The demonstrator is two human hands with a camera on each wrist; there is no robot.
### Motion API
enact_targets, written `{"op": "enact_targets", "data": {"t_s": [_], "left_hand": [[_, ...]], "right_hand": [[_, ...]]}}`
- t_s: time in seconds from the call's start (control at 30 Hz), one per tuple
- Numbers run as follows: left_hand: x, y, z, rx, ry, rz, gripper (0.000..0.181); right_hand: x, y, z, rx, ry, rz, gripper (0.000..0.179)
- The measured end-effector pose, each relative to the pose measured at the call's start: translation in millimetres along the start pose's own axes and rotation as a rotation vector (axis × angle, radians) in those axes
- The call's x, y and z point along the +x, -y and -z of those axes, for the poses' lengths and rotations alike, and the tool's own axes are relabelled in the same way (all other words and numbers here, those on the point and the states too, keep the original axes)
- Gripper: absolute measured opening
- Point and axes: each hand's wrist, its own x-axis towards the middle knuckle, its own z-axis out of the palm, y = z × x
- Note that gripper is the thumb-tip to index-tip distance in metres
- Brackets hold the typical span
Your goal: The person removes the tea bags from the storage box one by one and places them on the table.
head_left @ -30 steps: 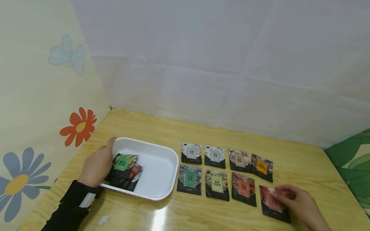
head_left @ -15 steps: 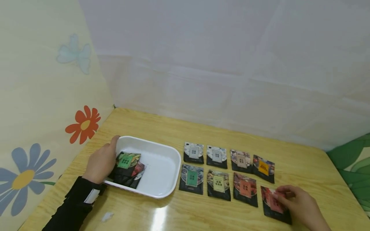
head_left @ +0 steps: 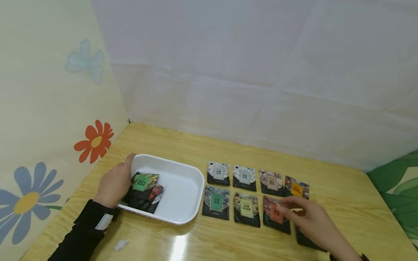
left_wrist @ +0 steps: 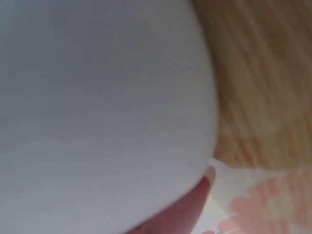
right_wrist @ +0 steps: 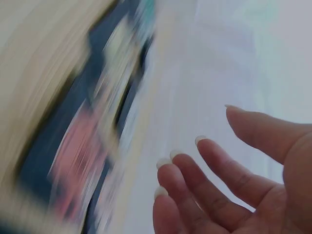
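My left hand point(head_left: 114, 183) grips the left end of a white plastic tray point(head_left: 181, 195); in the left wrist view a fingertip point(left_wrist: 209, 175) shows past the tray's edge. Inside the tray lie several overlapping dark sachets, a green-labelled sachet point(head_left: 143, 183) on top. My right hand point(head_left: 311, 219) hovers over the right end of two rows of sachets, its fingers loosely bent and holding nothing. Its fingertips are by a red-labelled sachet point(head_left: 275, 224); whether they touch it I cannot tell. The hand mostly covers the last front-row sachet point(head_left: 308, 242).
The back row has two grey-labelled sachets, one grey-labelled sachet point(head_left: 218, 174) at its left end, then a beige-labelled sachet point(head_left: 271, 183) and an orange-labelled sachet point(head_left: 296, 188). In front are a green-labelled sachet point(head_left: 216, 203) and a yellow-labelled sachet point(head_left: 247, 210). A white wall point(head_left: 228, 72) stands behind.
My right hand has let go of the pink-red sachet at the front right, which stays on the table, and has moved left and slightly up. My left hand keeps its place on the tray.
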Motion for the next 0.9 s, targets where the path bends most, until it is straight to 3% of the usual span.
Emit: {"op": "enact_targets", "data": {"t_s": [0.1,0.2,0.27,0.37,0.57,0.9], "left_hand": [[-0.1,0.0,-0.1,0.002,-0.008,0.001,0.059],[-0.1,-1.0,-0.9,0.004,-0.012,0.002,0.059],[0.0,-1.7,-1.0,0.003,-0.010,0.003,0.059],[0.8,-2.1,-1.0,0.005,-0.011,0.002,0.058],[2.0,-0.1,-3.5,0.010,-0.027,-0.001,0.058],[1.5,0.2,-2.6,0.010,-0.024,0.003,0.057]], "right_hand": [[1.0,30.9,-16.3,0.047,0.042,0.165,0.043],[3.9,57.3,-29.9,0.104,0.137,0.318,0.035],[7.1,74.2,-38.9,0.132,0.204,0.403,0.031],[13.6,100.3,-54.8,0.154,0.242,0.505,0.025],[24.3,158.6,-82.2,0.217,0.275,0.664,0.023],[58.6,236.2,-111.9,0.200,0.241,0.810,0.021]]}}
